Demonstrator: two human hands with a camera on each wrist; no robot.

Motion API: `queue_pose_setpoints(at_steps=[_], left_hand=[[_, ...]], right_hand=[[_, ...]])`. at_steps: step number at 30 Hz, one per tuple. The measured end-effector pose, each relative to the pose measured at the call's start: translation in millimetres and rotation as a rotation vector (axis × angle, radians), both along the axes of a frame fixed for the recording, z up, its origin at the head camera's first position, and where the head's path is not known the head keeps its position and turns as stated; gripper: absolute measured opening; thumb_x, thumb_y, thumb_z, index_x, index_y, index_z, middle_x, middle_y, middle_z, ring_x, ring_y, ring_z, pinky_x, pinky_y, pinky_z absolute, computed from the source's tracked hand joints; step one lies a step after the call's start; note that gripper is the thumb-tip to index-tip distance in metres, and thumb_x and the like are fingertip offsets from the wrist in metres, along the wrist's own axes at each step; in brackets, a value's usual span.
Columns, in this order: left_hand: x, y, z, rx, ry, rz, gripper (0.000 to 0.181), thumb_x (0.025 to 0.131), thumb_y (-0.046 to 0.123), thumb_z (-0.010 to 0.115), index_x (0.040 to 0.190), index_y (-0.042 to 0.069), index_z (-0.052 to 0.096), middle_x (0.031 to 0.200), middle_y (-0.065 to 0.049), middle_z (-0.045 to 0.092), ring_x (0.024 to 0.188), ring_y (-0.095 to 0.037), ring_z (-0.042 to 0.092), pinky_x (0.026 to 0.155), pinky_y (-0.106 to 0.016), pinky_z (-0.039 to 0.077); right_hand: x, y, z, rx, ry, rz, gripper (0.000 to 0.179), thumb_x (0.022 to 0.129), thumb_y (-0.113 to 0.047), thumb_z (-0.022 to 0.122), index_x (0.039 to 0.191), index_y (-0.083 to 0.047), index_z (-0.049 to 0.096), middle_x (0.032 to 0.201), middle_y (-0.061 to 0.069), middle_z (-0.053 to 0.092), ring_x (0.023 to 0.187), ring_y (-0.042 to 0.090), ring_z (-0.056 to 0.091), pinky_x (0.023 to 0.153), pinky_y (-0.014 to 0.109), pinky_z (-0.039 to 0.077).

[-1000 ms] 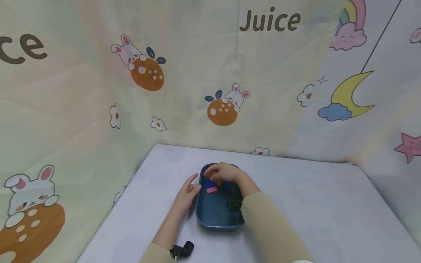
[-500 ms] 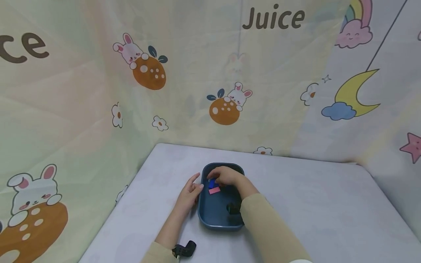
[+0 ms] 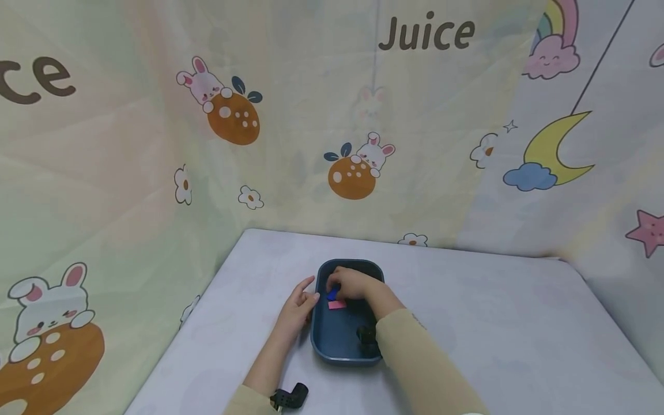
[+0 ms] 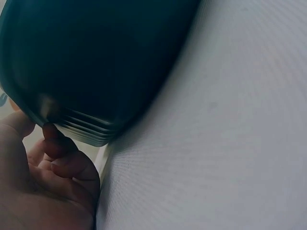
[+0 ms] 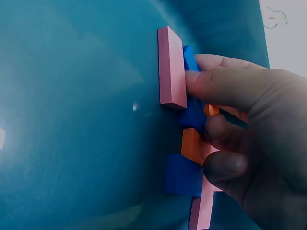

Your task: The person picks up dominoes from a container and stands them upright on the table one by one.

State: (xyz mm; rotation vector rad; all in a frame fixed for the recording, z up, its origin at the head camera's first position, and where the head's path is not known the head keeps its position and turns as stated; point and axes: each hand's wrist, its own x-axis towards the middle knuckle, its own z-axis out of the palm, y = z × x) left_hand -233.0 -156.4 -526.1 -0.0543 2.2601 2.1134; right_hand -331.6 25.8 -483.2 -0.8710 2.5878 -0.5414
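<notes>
A dark blue oblong tray (image 3: 346,360) stands on the table. My right hand (image 3: 350,283) reaches into its far left part. Thumb and forefinger pinch a blue block (image 5: 193,115), partly hidden by the fingers in the right wrist view. A flat pink block (image 5: 171,69) lies right beside it. Close to the curled lower fingers are an orange block (image 5: 194,146), a blue cube (image 5: 183,175) and a pink strip (image 5: 205,206). My left hand (image 3: 297,308) holds the tray's left rim, thumb at the edge, forefinger pointing forward, other fingers curled by the outer wall.
The white table (image 3: 493,323) spreads out around the tray. Behind it hangs a cloth backdrop (image 3: 295,115) printed with rabbits and flowers. A black wrist camera (image 3: 367,334) on the right arm hangs over the tray's right side.
My right hand has moved lower and slightly nearer within the tray. The orange piece seen at its fingers a second ago is hidden in the head view. The left hand stays at the rim.
</notes>
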Motion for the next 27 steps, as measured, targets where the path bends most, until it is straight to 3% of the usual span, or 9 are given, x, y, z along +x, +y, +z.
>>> queue_pose_setpoints(at_steps=[8, 11, 15, 19, 22, 27], left_hand=[[1.5, -0.1, -1.0, -0.002, 0.018, -0.011, 0.056, 0.098, 0.035, 0.060, 0.149, 0.022, 0.041, 0.092, -0.011, 0.059, 0.063, -0.014, 0.045, 0.055, -0.025, 0.037], [0.9, -0.3, -2.2, -0.008, 0.007, -0.007, 0.055, 0.098, 0.037, 0.060, 0.148, 0.024, 0.043, 0.091, -0.010, 0.059, 0.064, -0.015, 0.046, 0.055, -0.026, 0.038], [0.3, -0.2, -3.8, -0.019, -0.012, 0.004, 0.054, 0.097, 0.040, 0.062, 0.147, 0.030, 0.044, 0.090, -0.007, 0.058, 0.066, -0.016, 0.048, 0.057, -0.026, 0.040], [0.3, -0.1, -4.7, -0.039, -0.011, 0.013, 0.049, 0.096, 0.042, 0.062, 0.143, 0.035, 0.050, 0.088, -0.005, 0.056, 0.066, -0.017, 0.048, 0.057, -0.026, 0.041], [0.1, -0.1, -5.1, -0.044, -0.011, 0.021, 0.046, 0.095, 0.042, 0.063, 0.140, 0.036, 0.054, 0.088, -0.004, 0.056, 0.066, -0.018, 0.048, 0.057, -0.026, 0.041], [-0.6, 0.1, -6.0, -0.049, -0.015, 0.034, 0.046, 0.094, 0.043, 0.064, 0.138, 0.038, 0.055, 0.089, -0.004, 0.056, 0.068, -0.020, 0.050, 0.059, -0.027, 0.042]], right_hand=[[1.8, 1, 1.5, 0.022, 0.014, -0.017, 0.016, 0.089, -0.024, 0.073, 0.104, -0.028, 0.069, 0.103, -0.003, 0.057, 0.090, 0.015, 0.055, 0.084, 0.036, 0.052], [3.6, 3, 7.8, 0.009, -0.006, -0.028, 0.016, 0.090, -0.023, 0.072, 0.104, -0.027, 0.067, 0.101, -0.003, 0.057, 0.085, 0.015, 0.057, 0.077, 0.033, 0.054], [4.6, 9, 22.1, -0.022, -0.007, -0.023, 0.018, 0.091, -0.022, 0.070, 0.107, -0.025, 0.063, 0.104, -0.004, 0.061, 0.086, 0.014, 0.059, 0.080, 0.034, 0.056], [2.9, 21, 37.7, -0.098, -0.006, -0.041, 0.020, 0.091, -0.022, 0.069, 0.108, -0.025, 0.060, 0.106, -0.004, 0.063, 0.094, 0.016, 0.058, 0.091, 0.040, 0.054], [2.9, 38, 46.7, -0.190, -0.014, -0.078, 0.020, 0.091, -0.022, 0.068, 0.109, -0.025, 0.059, 0.105, -0.004, 0.063, 0.097, 0.017, 0.058, 0.091, 0.040, 0.053], [8.1, 79, 53.8, -0.362, -0.015, -0.135, 0.021, 0.094, -0.020, 0.066, 0.113, -0.020, 0.057, 0.103, 0.002, 0.060, 0.082, 0.019, 0.056, 0.070, 0.034, 0.051]])
